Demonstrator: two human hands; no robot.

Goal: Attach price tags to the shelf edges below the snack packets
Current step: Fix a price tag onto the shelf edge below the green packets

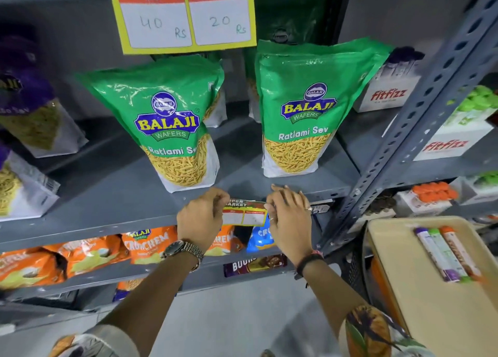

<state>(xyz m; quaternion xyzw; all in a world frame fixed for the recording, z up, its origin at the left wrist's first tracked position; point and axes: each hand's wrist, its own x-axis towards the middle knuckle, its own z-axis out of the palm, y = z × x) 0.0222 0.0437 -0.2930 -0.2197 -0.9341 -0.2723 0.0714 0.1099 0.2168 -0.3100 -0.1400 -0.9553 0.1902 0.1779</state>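
A small yellow price tag (244,213) with two blank white boxes lies against the grey shelf edge (94,226), below and between two green Balaji Ratlami Sev packets (172,122) (301,108). My left hand (200,216) pinches the tag's left end. My right hand (289,216) presses its right end, fingers over the shelf lip. A larger yellow tag (183,14) reading 40 Rs and 20 Rs hangs from the shelf above.
Purple-topped sev packets (24,106) stand at the left. Orange Crunchem packets (89,254) fill the shelf below. A perforated grey upright (420,119) rises at the right, FitFizz boxes (388,95) behind it. A beige tray (431,289) with three markers (444,251) sits at the lower right.
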